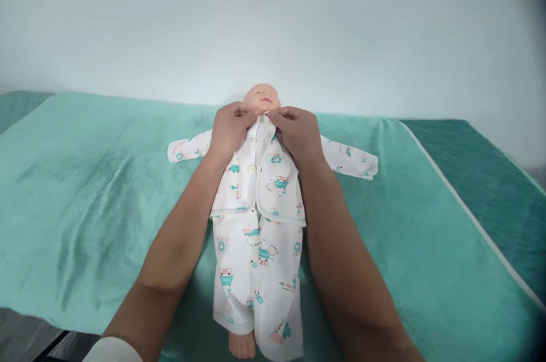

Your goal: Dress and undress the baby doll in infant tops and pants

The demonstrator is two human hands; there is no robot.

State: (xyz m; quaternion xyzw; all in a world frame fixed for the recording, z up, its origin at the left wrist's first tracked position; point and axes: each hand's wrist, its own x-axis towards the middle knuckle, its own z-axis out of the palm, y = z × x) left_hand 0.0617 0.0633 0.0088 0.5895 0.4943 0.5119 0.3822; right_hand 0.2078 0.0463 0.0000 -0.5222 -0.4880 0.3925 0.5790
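A baby doll (263, 95) lies on its back with its head toward the wall. It wears a white printed jacket (279, 183) and matching trousers (256, 254). At the collar, my left hand (231, 128) pinches one front edge of the jacket. My right hand (297, 129) grips the other front edge just across from it. Between my hands the two edges nearly meet, and a pale button (251, 168) shows lower down the front. Both sleeves stretch out sideways. One bare doll foot (242, 345) sticks out of a trouser leg; the other is hidden.
A light green plush blanket (102, 208) lies under the doll, over a darker green cover (482, 180) seen at the right. Behind the far edge rises a plain pale wall (273, 21). Grey floor (21, 333) shows at the lower left.
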